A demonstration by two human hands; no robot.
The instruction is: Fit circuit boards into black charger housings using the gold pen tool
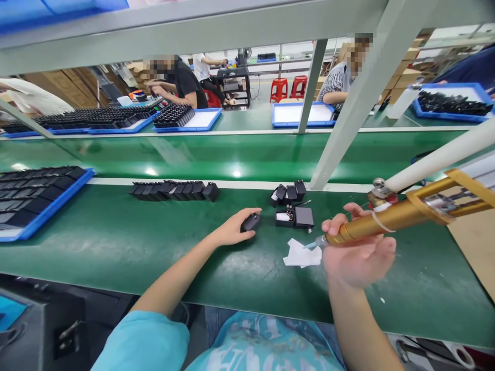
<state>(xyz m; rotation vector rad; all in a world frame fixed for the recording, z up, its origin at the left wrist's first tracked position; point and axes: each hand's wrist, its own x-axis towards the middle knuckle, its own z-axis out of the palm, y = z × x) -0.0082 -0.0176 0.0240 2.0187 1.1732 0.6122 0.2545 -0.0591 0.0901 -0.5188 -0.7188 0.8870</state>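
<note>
My left hand (235,229) reaches forward over the green bench and closes its fingers on a small black part (251,222). My right hand (358,252) holds a gold dispensing gun (390,219) by its barrel, the needle tip pointing left over a white paper scrap (299,255). Just beyond the tip lies an open black case (296,217) with a white piece inside. Three small black housings (288,193) stand behind it.
A row of black housings (174,189) lines the bench's far edge. A blue tray (58,202) of black parts sits at left. Beyond the green conveyor (232,154), other people work at benches with blue trays. A grey frame post (348,118) slants at right.
</note>
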